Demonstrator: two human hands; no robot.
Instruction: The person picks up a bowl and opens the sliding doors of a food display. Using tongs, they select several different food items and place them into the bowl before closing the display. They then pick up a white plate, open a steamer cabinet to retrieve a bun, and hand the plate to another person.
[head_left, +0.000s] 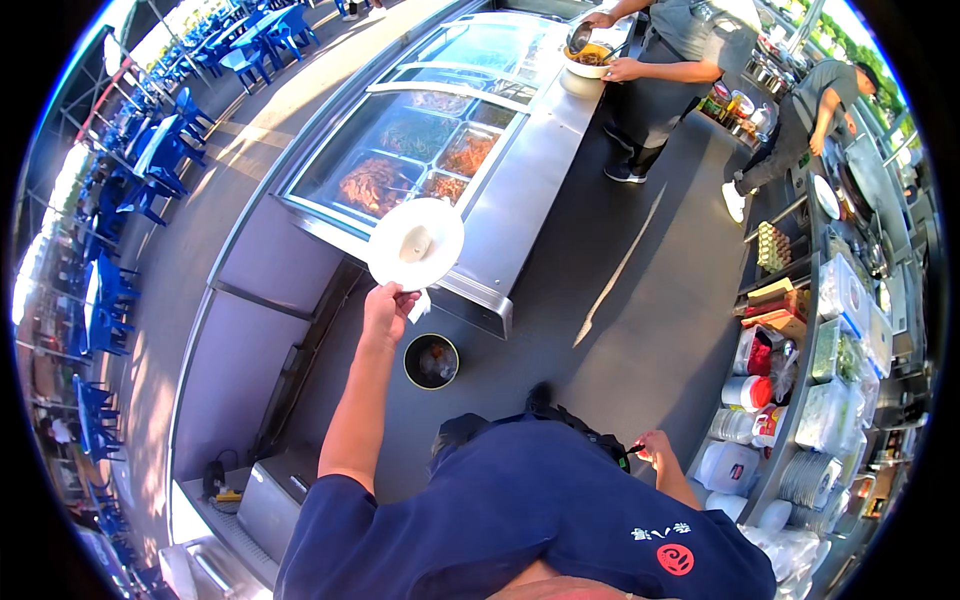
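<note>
My left hand (386, 309) is stretched forward and grips the near rim of a round white dish (381, 251). A beige patch shows at the dish's middle; I cannot tell what it is. Something white and thin, like a tissue (421, 306), hangs just below the rim beside my fingers. The dish hovers over the near corner of a glass-covered food display counter (525, 217). Low at my right side, my right hand (657, 448) is closed around a thin black item (636, 448), possibly a cord or strap.
A round bin (433, 384) with waste inside stands on the floor ahead. Up the counter, a co-worker (660, 75) holds a ladle and a bowl of food (589, 69). Another person (806, 124) bends by the right-hand worktop. Shelves with plastic tubs (724, 469) line the right.
</note>
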